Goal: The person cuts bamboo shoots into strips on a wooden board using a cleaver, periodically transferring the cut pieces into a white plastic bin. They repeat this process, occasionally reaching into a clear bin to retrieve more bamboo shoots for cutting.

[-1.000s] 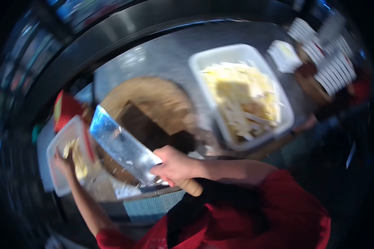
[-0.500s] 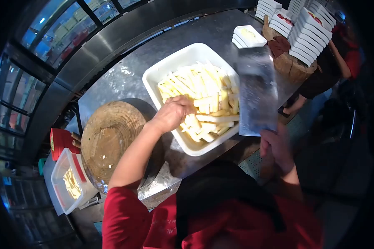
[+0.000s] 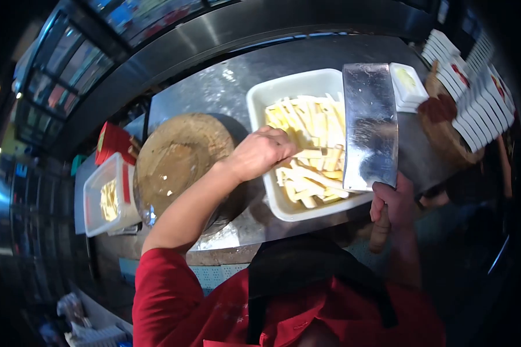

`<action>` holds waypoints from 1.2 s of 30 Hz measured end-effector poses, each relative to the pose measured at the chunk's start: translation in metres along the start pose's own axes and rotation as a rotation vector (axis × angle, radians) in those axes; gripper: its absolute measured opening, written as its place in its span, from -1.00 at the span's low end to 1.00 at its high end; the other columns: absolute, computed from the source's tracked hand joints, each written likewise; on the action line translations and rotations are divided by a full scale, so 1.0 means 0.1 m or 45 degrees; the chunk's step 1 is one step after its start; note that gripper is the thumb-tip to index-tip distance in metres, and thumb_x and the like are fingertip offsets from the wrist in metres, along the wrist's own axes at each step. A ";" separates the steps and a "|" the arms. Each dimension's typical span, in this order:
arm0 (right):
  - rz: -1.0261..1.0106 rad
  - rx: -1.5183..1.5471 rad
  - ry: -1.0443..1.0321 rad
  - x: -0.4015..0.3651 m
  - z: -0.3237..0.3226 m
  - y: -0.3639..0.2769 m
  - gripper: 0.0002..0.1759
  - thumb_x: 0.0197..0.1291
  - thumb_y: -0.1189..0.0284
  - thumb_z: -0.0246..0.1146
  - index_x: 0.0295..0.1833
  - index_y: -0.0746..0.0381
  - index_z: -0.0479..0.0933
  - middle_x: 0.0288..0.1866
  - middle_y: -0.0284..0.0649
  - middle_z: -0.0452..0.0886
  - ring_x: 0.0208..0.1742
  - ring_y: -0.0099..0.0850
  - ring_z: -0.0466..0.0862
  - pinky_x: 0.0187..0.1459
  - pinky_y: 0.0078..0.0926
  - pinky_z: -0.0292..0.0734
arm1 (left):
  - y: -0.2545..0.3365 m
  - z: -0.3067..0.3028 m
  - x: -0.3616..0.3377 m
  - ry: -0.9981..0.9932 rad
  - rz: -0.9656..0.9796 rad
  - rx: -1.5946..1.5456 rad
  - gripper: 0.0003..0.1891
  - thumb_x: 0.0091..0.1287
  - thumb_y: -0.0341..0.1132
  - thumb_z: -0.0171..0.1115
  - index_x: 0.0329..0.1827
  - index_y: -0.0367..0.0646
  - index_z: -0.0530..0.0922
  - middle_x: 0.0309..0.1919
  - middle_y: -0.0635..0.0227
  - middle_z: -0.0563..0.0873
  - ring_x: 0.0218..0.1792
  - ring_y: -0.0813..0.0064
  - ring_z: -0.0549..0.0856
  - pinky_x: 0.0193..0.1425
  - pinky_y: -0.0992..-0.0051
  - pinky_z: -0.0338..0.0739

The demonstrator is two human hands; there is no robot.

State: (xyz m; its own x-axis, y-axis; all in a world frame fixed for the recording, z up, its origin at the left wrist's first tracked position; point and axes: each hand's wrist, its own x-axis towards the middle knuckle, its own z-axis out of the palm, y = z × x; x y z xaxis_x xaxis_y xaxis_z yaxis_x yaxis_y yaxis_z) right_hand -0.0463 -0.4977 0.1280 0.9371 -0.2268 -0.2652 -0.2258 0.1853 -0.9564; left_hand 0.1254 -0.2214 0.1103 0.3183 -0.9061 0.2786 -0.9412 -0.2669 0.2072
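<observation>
On the bench [image 3: 214, 92], the tray [image 3: 259, 101] of cut sticks [image 3: 307, 144] sits right of the chopping block [image 3: 179, 162], a tub [image 3: 92, 194] lies left of that block, the cleaver [image 3: 369, 127] hangs over the tray's right side, and stacked dishes [image 3: 474, 104] stand further right.

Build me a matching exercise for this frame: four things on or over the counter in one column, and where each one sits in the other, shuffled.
Things
1. cleaver
2. round wooden chopping block
3. clear plastic container
4. stacked white dishes

Places
A. far right of the counter
B. left end of the counter, yellow pieces inside
C. gripped by its handle in the right hand, blade over the right side of the white tray
D. between the container and the tray

Pairs: 1-C, 2-D, 3-B, 4-A
</observation>
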 end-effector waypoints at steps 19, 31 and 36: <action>-0.680 -1.511 -1.320 0.40 2.43 0.14 -0.78 0.29 0.38 0.15 -0.29 0.35 0.42 -0.40 0.14 0.59 -0.25 0.16 0.61 -0.22 0.03 0.47 | 0.66 0.42 -2.65 0.973 -1.163 0.466 -0.77 0.11 -0.53 0.32 -0.15 -0.19 0.61 -0.21 0.23 0.62 -0.13 0.15 0.62 -0.09 0.29 0.58; -0.574 -1.898 -1.543 0.37 2.56 0.00 -0.75 0.31 0.37 0.15 -0.23 0.38 0.37 -0.55 0.14 0.54 -0.39 0.18 0.61 -0.28 0.06 0.48 | 0.62 0.39 -2.66 1.139 -1.237 0.263 -0.75 0.04 -0.56 0.40 -0.20 -0.24 0.60 -0.25 0.22 0.64 -0.14 0.14 0.65 -0.08 0.30 0.58; -0.558 -2.034 -1.472 0.37 3.01 0.25 -0.77 0.30 0.39 0.10 -0.19 0.40 0.39 -0.47 0.19 0.57 -0.31 0.20 0.62 -0.21 0.07 0.50 | 0.63 0.38 -2.67 1.136 -1.225 0.244 -0.76 0.05 -0.56 0.40 -0.20 -0.24 0.61 -0.25 0.20 0.63 -0.15 0.14 0.64 -0.10 0.31 0.57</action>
State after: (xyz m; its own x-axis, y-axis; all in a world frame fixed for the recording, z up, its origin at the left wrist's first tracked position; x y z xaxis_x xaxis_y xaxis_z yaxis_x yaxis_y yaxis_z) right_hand 0.0625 -0.2134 0.1309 0.5336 0.7073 -0.4637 0.6413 -0.6958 -0.3233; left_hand -0.0234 -0.0088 0.0131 0.7581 0.1746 0.6284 -0.2777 -0.7854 0.5532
